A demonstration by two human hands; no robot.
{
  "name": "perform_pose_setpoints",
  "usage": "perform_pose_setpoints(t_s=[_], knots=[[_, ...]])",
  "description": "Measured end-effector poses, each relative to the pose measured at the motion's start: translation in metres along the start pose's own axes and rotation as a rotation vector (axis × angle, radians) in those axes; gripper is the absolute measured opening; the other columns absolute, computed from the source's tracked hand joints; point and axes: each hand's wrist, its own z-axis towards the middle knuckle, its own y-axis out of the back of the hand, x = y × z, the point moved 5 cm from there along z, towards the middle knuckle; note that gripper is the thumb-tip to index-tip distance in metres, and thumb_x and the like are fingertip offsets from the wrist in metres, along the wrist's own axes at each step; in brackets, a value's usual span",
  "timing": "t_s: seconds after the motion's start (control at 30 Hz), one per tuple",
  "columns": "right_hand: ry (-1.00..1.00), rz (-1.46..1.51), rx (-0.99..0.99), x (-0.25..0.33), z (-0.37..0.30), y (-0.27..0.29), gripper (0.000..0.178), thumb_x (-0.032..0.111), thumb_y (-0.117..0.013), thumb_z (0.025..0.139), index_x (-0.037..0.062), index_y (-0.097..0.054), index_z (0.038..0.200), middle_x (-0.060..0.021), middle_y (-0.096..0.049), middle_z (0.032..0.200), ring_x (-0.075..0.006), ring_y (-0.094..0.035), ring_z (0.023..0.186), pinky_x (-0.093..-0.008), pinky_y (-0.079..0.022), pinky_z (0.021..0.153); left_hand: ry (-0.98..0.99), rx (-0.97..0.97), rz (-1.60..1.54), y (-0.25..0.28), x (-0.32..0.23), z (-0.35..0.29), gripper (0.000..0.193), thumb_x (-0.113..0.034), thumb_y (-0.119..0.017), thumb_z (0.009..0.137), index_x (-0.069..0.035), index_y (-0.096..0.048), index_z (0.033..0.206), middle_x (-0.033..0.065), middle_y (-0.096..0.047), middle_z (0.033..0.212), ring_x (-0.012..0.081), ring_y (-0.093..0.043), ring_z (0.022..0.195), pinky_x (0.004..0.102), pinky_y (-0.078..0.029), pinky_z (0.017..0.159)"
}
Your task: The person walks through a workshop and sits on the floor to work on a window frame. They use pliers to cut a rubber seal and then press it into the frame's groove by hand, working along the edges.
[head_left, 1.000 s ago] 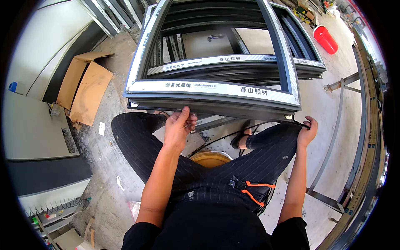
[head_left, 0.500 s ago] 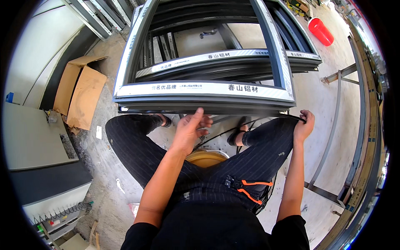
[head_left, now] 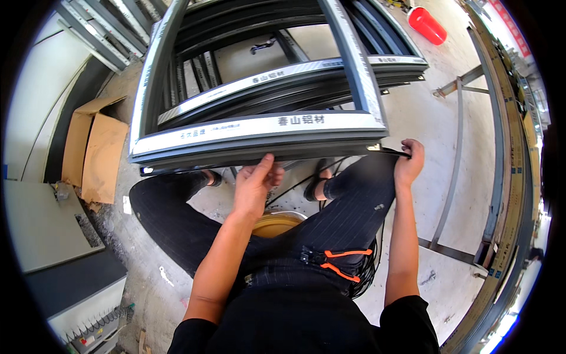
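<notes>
Resting across the person's knees, the stack of grey aluminium window frames (head_left: pixel 259 127) fills the far half of the view, its near rail wrapped in pale protective film and running left to right just beyond both hands. It looks heavy and stiff, a thing to steady by its rails and not to lift from one corner; the filmed faces are probably slick, so the bare lower edge of the near rail seems the surer place to grip.

Along that lower edge runs a thin black rubber gasket strip (head_left: pixel 306 177), soft and limp, sagging in a loop between the knees toward the yellow bucket (head_left: pixel 277 223) on the floor. It should bend freely and stretch a little, so it is best pinched close to the groove in the rail.

The left hand (head_left: pixel 254 187) sits under the middle of the near rail, fingers loosely curled and thumb raised against the edge, pressing there; whether it pinches the strip I cannot tell. The right hand (head_left: pixel 410 162) is at the near right corner of the frame, fingers closed around the strip's end, holding it taut against the corner.

Orange-handled pliers (head_left: pixel 339 262) lie on the lap, near the body.
</notes>
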Motion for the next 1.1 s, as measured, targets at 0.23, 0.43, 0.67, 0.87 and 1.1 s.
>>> perform_pose_setpoints(t_s=[0.23, 0.43, 0.67, 0.87, 1.1], knots=[[-0.064, -0.030, 0.001, -0.005, 0.000, 0.000, 0.035, -0.019, -0.043, 0.063, 0.0030, -0.060, 0.084, -0.0073, -0.060, 0.088, -0.0188, -0.059, 0.075, -0.0279, -0.049, 0.067, 0.001, -0.014, -0.006, -0.002, 0.005, 0.002, 0.034, -0.031, -0.063, 0.092, 0.002, -0.067, 0.090, 0.0063, -0.065, 0.074, 0.0127, -0.057, 0.064, 0.0260, -0.046, 0.063], [-0.043, -0.014, -0.016, -0.004, -0.001, -0.001, 0.030, -0.018, -0.043, 0.068, 0.0019, -0.060, 0.084, -0.0080, -0.061, 0.088, -0.0203, -0.060, 0.077, -0.0296, -0.049, 0.066, 0.032, 0.081, -0.020, -0.021, 0.017, 0.009, 0.032, -0.031, -0.065, 0.091, 0.001, -0.067, 0.092, 0.0059, -0.066, 0.076, 0.0118, -0.058, 0.065, 0.0254, -0.047, 0.064], [-0.014, -0.044, -0.017, -0.005, -0.002, 0.000, 0.027, -0.016, -0.043, 0.071, 0.0018, -0.060, 0.083, -0.0088, -0.061, 0.087, -0.0215, -0.061, 0.077, -0.0298, -0.050, 0.066, 0.024, 0.073, -0.027, -0.022, 0.021, 0.008, 0.032, -0.031, -0.063, 0.091, 0.001, -0.067, 0.092, 0.0047, -0.065, 0.077, 0.0123, -0.059, 0.070, 0.0256, -0.046, 0.067], [-0.033, -0.014, -0.008, -0.002, 0.000, -0.002, 0.025, -0.015, -0.043, 0.072, 0.0015, -0.059, 0.082, -0.0087, -0.060, 0.086, -0.0214, -0.061, 0.077, -0.0303, -0.050, 0.066, 0.073, 0.134, -0.054, -0.042, 0.028, 0.008, 0.037, -0.032, -0.061, 0.092, 0.004, -0.067, 0.095, 0.0042, -0.064, 0.076, 0.0129, -0.058, 0.070, 0.0278, -0.046, 0.070], [0.053, -0.102, -0.009, -0.003, -0.003, 0.003, 0.022, -0.013, -0.045, 0.074, 0.0016, -0.059, 0.082, -0.0086, -0.061, 0.089, -0.0219, -0.061, 0.078, -0.0302, -0.050, 0.068, 0.048, 0.084, 0.035, -0.017, 0.016, 0.005, 0.037, -0.033, -0.063, 0.091, 0.003, -0.066, 0.095, 0.0071, -0.067, 0.081, 0.0146, -0.062, 0.073, 0.0274, -0.047, 0.065]])
